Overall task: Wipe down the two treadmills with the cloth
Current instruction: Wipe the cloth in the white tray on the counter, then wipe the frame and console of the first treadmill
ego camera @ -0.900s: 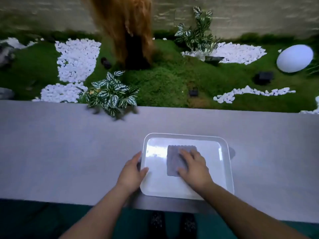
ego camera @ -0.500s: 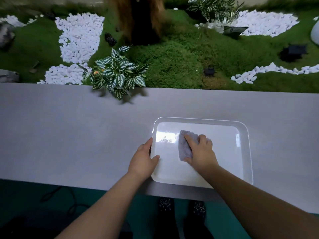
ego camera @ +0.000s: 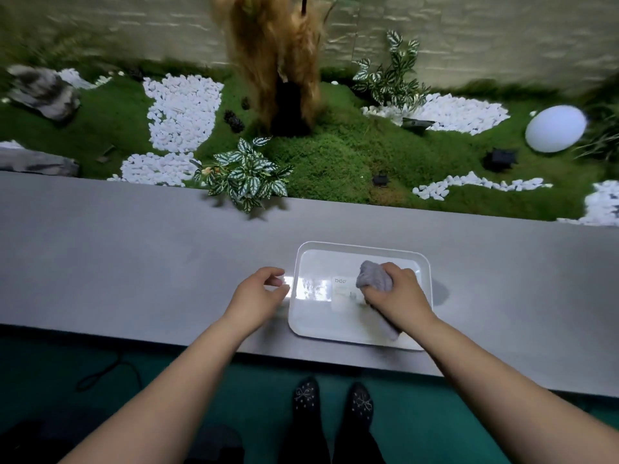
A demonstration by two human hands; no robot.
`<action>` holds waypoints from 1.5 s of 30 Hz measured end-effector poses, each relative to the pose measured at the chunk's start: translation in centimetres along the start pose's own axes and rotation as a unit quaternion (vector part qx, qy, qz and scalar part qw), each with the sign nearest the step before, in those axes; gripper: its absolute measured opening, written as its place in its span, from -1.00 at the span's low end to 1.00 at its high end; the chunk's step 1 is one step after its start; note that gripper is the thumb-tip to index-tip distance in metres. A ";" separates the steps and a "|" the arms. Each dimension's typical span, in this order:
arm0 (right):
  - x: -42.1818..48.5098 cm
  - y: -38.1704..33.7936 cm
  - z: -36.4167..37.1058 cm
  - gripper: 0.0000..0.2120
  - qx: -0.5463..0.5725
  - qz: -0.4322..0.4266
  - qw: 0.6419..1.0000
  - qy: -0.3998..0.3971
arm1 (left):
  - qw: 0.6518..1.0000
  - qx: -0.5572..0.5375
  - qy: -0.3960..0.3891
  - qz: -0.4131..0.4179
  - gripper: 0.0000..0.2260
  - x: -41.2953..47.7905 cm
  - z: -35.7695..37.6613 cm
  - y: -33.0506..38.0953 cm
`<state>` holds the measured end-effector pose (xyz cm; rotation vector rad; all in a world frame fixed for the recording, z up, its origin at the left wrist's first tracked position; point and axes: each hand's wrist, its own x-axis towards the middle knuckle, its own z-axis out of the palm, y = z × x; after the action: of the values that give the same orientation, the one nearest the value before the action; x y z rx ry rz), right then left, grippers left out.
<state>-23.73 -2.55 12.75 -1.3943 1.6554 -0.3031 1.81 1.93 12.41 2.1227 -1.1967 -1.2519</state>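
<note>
Cloth (ego camera: pixel 372 275) bunched in the right hand (ego camera: pixel 400 296) — over the white tray (ego camera: pixel 363 246).
Fingers curl round it; the left hand (ego camera: pixel 256 294), loosely curled and holding nothing, is just beside the tray's left rim — above the grey ledge (ego camera: pixel 134 262).

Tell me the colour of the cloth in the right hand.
Grey. The cloth, bunched in the right hand, shows clearly in the head view, the only one.

An indoor landscaped display: moss (ego camera: pixel 335 162), white pebbles (ego camera: pixel 181 112), leafy plants (ego camera: pixel 244 179) behind a grey ledge (ego camera: pixel 134 256).
</note>
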 end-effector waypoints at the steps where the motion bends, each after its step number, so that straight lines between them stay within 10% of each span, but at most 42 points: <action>1: -1.3 -0.9 -0.9 -0.84 0.004 0.004 1.000 -0.004 | 1.000 -0.021 0.005 0.007 -0.76 -1.2 -1.0 0.7; 20: -13.3 -12.3 -7.2 -0.73 -0.026 -0.220 0.967 -0.124 | 0.976 -0.081 0.201 -0.005 -0.77 -23.7 -5.7 1.4; 34: -20.1 -10.3 -4.4 -0.75 -0.129 -0.370 0.833 -0.391 | 0.853 -0.195 0.430 -0.223 -0.78 -43.9 7.6 -0.4; 45: -35.0 -9.1 3.1 -0.66 -0.123 -0.498 0.733 -0.447 | 0.729 -0.245 0.574 -0.281 -0.77 -60.0 13.0 -4.4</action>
<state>-17.76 26.23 34.10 -2.0765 0.0488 0.0407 -21.08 55.09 33.17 2.1781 0.3116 -0.1265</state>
